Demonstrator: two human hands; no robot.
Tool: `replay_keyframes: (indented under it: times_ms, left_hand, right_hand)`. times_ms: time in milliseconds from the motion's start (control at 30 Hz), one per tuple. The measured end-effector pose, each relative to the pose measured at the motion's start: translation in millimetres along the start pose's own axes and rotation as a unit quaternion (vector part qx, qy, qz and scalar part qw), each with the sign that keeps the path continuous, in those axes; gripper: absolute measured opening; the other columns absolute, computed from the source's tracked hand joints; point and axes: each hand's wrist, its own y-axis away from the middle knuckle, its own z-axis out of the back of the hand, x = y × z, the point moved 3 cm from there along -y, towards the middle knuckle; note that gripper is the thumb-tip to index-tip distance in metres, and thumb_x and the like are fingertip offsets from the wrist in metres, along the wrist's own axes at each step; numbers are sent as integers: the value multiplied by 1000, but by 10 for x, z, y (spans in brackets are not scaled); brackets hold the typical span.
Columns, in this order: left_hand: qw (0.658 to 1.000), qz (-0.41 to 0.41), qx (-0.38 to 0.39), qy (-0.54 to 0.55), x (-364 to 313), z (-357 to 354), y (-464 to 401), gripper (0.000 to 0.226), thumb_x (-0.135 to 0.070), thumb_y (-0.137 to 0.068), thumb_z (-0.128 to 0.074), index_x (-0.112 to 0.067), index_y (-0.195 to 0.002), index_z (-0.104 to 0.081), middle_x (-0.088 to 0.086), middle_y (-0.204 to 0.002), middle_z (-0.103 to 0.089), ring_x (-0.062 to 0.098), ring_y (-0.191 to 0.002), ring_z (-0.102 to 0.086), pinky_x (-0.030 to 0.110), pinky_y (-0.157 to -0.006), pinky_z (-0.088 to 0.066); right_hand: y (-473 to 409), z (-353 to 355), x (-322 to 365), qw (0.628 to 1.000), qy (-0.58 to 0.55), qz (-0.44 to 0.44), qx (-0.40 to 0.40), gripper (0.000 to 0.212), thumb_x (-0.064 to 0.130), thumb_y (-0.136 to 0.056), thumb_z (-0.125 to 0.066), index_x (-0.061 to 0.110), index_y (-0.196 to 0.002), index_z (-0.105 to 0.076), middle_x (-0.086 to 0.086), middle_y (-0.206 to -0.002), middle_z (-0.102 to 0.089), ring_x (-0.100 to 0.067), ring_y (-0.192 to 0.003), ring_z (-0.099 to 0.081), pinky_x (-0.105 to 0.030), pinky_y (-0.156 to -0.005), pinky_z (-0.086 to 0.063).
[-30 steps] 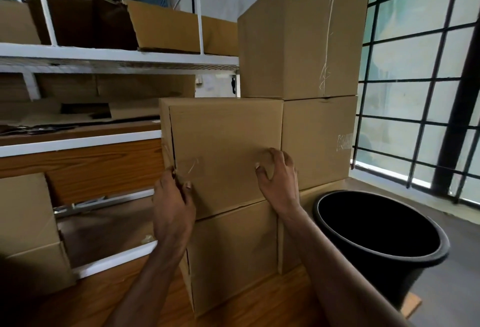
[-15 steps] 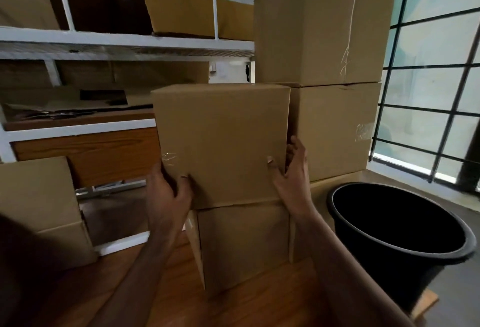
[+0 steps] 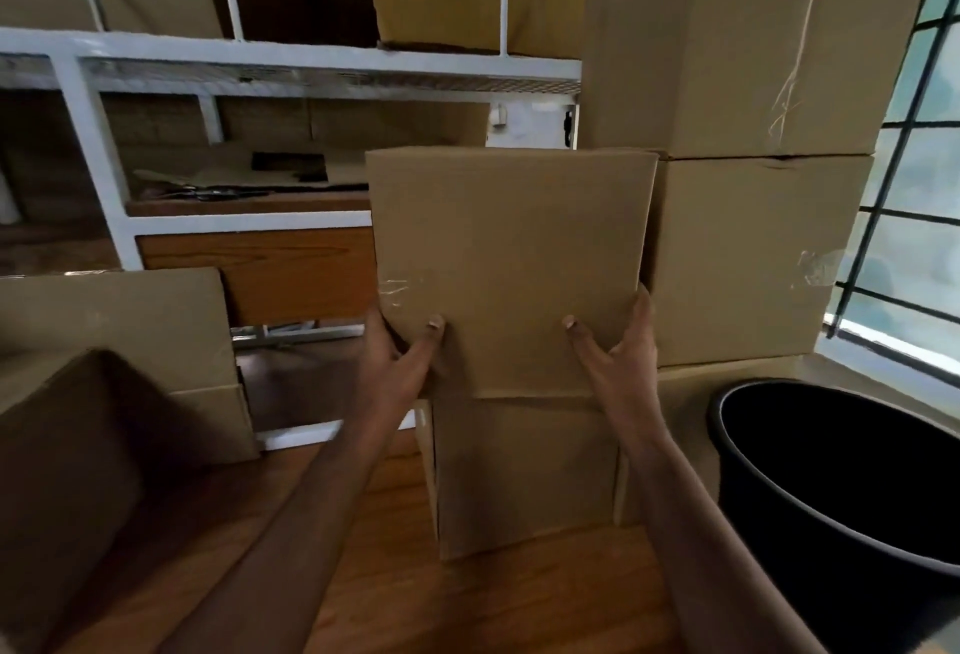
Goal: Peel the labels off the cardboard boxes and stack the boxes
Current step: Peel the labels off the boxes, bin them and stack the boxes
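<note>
While both hands hold it at its lower corners, the cardboard box (image 3: pixel 506 263) sits in the middle of the view, above a lower box (image 3: pixel 524 476) that stands on the wooden table (image 3: pixel 405 596). The left hand (image 3: pixel 397 359) grips the lower left corner, its thumb pressed flat on the front face and its fingers hidden behind the side. The right hand (image 3: pixel 621 349) grips the lower right corner in the same way, thumb on the front. A patch of clear tape (image 3: pixel 395 289) is on the box's left edge. Just to the right stands a stack of boxes (image 3: pixel 748 258), and a black bin (image 3: pixel 841 476) is near its foot. I cannot tell if the held box touches the lower one.
</note>
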Motion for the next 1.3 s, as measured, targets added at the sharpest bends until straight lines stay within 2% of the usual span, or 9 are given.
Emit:
replay_keyframes:
  times_ms: [100,233,367,567,700,867,1100,1200,1300]
  left_hand:
    - [1000,1,-26,14,5,24,102,57,-32,-91,-67,-37,-139,-36,-20,-119,-53,-3,-106,-51,20,-78,-47]
    - [998,-12,-69,-7,-85,59,285,53,-28,-92,-66,-30,-137,-39,-15,-120,-56,-2,-106,-54,12,-76,-48]
    - [997,-24,-75,-15,-263,162,486,44,-31,-93,-63,-35,-129,-37,-22,-111,-53,-13,-94,-54,5,-62,-47]
    - [996,-33,-75,-22,-430,817,780,59,-38,-91,-62,-37,-140,-29,-14,-129,-46,5,-116,-49,15,-76,-47]
    - [995,-34,-89,-9,-495,1519,987,53,-32,-93,-62,-40,-134,-29,-23,-119,-47,-4,-102,-50,9,-66,-49]
    - [989,-38,-143,0,-374,2404,1267,57,-32,-91,-64,-32,-139,-35,-10,-134,-51,4,-118,-52,22,-86,-50]
    - [991,19,-136,-2,-40,2955,1610,86,-51,-71,-64,-24,-147,-34,-6,-133,-52,15,-119,-52,26,-83,-48]
    - [989,42,-142,-6,153,2987,1753,68,-41,-83,-67,-26,-142,-36,-11,-125,-52,13,-114,-53,34,-90,-50]
    - [986,51,-159,-24,370,2984,1906,54,-26,-91,-66,-26,-137,-39,-11,-118,-54,11,-108,-55,32,-88,-50]
  right_hand:
    - [93,-22,-5,1000,-17,9,0,82,33,-80,-76,24,-147,-30,5,-139,-50,-15,-126,-51,-46,-102,-49]
    - [220,7,64,999,-32,25,2,85,47,-75,-71,30,-147,-28,8,-140,-48,-16,-126,-50,-50,-101,-49]
    - [403,19,224,999,-23,27,-9,84,37,-81,-74,28,-149,-27,5,-144,-45,-17,-129,-48,-51,-100,-50]
    - [922,-292,700,999,-18,47,-7,85,33,-82,-73,26,-151,-23,1,-146,-43,-20,-130,-47,-51,-99,-50]
    - [1416,-715,968,999,-9,50,-2,88,33,-81,-75,23,-151,-24,0,-146,-42,-19,-129,-46,-51,-99,-50]
    - [2084,-1289,1182,998,3,44,47,91,38,-79,-75,25,-151,-21,1,-147,-38,-19,-130,-44,-52,-98,-50]
    - [2685,-1546,1103,997,39,12,67,95,46,-77,-76,23,-151,-23,-1,-147,-39,-20,-132,-42,-52,-105,-44]
    - [2848,-1513,988,996,50,-1,70,97,56,-72,-68,19,-151,-25,-3,-146,-41,-22,-131,-44,-52,-104,-44]
    - [3016,-1458,848,994,62,-17,86,97,49,-72,-71,15,-151,-26,-6,-148,-39,-23,-134,-41,-46,-108,-41]
